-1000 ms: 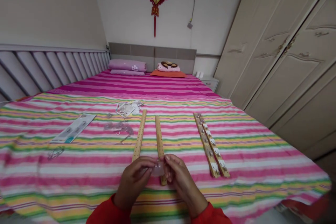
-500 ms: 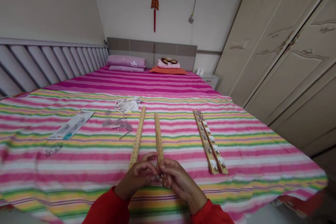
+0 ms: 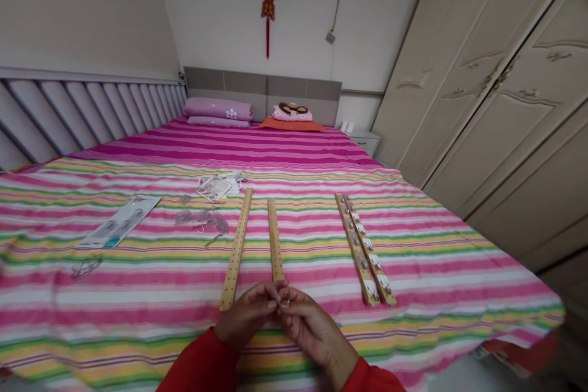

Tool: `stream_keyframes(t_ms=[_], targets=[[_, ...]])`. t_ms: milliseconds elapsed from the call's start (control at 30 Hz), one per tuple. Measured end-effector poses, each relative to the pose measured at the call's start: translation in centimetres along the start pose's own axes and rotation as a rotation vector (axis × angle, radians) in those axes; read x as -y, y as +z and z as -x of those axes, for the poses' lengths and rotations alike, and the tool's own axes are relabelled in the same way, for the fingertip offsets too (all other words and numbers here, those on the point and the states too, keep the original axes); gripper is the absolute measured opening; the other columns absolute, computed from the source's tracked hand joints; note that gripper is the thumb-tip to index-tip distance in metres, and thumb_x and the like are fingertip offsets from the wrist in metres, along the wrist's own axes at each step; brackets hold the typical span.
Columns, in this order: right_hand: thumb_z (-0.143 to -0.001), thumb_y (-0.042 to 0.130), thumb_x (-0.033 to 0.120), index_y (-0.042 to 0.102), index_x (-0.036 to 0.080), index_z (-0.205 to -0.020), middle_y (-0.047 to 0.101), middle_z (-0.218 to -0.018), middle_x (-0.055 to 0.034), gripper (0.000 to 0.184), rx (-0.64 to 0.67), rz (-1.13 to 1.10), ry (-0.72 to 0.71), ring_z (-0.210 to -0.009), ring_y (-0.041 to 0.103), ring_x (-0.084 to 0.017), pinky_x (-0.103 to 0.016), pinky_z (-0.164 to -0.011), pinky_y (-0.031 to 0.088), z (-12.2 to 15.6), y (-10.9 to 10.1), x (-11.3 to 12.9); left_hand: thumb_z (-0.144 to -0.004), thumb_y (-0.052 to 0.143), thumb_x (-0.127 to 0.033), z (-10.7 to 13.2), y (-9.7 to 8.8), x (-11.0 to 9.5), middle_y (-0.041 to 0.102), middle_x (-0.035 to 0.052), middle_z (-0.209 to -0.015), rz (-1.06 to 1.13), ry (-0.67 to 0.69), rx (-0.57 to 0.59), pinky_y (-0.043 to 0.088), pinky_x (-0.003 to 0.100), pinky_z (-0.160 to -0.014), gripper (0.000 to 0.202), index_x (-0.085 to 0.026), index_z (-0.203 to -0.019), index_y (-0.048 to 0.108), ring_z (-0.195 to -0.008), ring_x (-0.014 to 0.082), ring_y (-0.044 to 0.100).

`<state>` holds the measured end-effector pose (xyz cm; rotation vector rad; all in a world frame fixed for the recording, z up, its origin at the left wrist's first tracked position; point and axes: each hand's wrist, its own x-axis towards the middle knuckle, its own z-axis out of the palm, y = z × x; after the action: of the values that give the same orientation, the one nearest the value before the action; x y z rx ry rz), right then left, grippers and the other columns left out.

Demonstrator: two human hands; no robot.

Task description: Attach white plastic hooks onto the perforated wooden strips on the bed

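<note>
Your right hand (image 3: 310, 321) pinches a metal hook (image 3: 287, 301); left hand's (image 3: 248, 311) hold is unclear; perforated wooden strip (image 3: 275, 239) extends lengthwise directly ahead.

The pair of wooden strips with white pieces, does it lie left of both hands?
No, the pair of wooden strips lies to the right of the right hand.

Hook between fingertips

Right hand (image 3: 312, 324) pinches a hook (image 3: 287, 300), left hand (image 3: 248, 312) touching alongside. From there: long strip (image 3: 237, 245), eleven o'clock; short strip (image 3: 275, 239), twelve; hooked strips (image 3: 353, 242), two; pack (image 3: 120, 222), ten.
</note>
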<state>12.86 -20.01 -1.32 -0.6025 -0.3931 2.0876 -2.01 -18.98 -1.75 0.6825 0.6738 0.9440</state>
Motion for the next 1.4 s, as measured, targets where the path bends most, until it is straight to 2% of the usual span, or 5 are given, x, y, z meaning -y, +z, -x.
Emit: stream_keyframes(t_ms=[133,267,400,767,1400], targets=[[-0.052,0.078,0.005,0.069,0.013,-0.076,0.064,-0.063,0.0011,0.027,-0.099,-0.040,-0.118,-0.046,0.050,-0.005,-0.015,-0.046,0.042,-0.4,-0.4,0.1,-0.058,0.081,-0.028,-0.3,0.1,0.1,0.068,0.0070,-0.086,0.010,-0.014,-0.037,0.048,0.029,-0.071,0.038,-0.017,-0.093,0.068,-0.075,0.0163,0.063],[-0.054,0.079,0.016,0.067,0.015,-0.078,0.060,-0.053,0.0031,0.027,-0.254,0.059,-0.296,-0.041,0.048,-0.007,-0.019,-0.042,0.041,-0.5,-0.6,-0.2,-0.058,0.080,-0.035,-0.1,0.3,0.3,0.068,0.0034,-0.079,0.013,-0.005,-0.275,0.047,0.022,-0.066,0.030,-0.017,-0.079,0.067,-0.072,0.0124,0.062],[-0.057,0.079,0.027,0.065,0.015,-0.079,0.057,-0.045,0.0035,0.028,-0.323,0.205,-0.400,-0.039,0.049,-0.009,-0.019,-0.040,0.037,-0.4,-0.8,-1.1,-0.051,0.083,-0.039,0.1,0.6,0.6,0.064,0.0002,-0.063,-0.125,0.032,-0.349,0.046,0.022,-0.059,0.035,-0.016,-0.071,0.065,-0.058,0.0102,0.057],[-0.060,0.077,0.047,0.065,0.013,-0.063,0.059,-0.043,0.0006,0.036,-0.352,0.485,-0.326,-0.036,0.048,-0.008,-0.019,-0.039,0.035,0.1,-1.1,-0.1,-0.054,0.077,-0.045,-0.7,0.8,0.7,0.065,0.0013,-0.061,-0.424,0.136,-0.375,0.044,0.023,-0.054,0.037,-0.014,-0.070,0.066,-0.055,0.0112,0.057],[-0.052,0.078,0.043,0.060,0.014,-0.063,0.056,-0.038,0.0043,0.036,-0.424,0.577,-0.324,-0.032,0.046,-0.007,-0.017,-0.035,0.034,-1.9,-3.5,-1.2,-0.053,0.075,-0.035,-2.0,-1.0,2.6,0.066,0.0008,-0.058,-0.501,0.174,-0.485,0.045,0.025,-0.053,0.026,-0.016,-0.067,0.063,-0.054,0.0143,0.059]])
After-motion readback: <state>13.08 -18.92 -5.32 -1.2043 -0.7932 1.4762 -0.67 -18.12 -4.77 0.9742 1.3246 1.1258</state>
